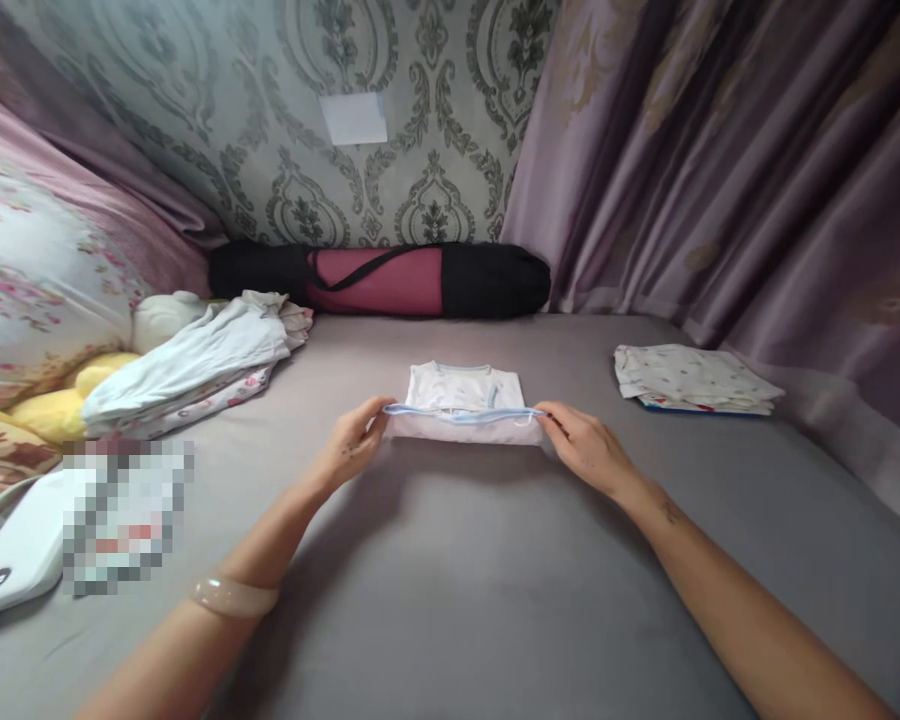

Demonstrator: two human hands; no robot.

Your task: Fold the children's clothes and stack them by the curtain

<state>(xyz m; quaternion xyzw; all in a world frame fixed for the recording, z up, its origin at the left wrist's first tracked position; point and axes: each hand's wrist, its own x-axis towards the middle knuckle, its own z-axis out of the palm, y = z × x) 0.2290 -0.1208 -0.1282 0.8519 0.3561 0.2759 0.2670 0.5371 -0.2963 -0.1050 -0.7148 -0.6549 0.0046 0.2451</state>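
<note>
A small white shirt [465, 387] with light blue trim lies on the grey bed sheet [450, 580], its near part folded up toward the far side. My left hand [356, 438] pinches the left end of the blue-edged fold. At the opposite end, my right hand [581, 445] grips the same edge between thumb and fingers. The edge is stretched straight between both hands and raised a little off the sheet. A pale bangle [234, 597] sits on my left forearm.
Folded white clothes [195, 360] are piled at left, near a floral pillow [37, 270] and yellow plush toy [52, 412]. A white device [26, 540] lies nearer. Patterned folded cloth [690, 375] lies right. A black and maroon bag [379, 280] lines the wall.
</note>
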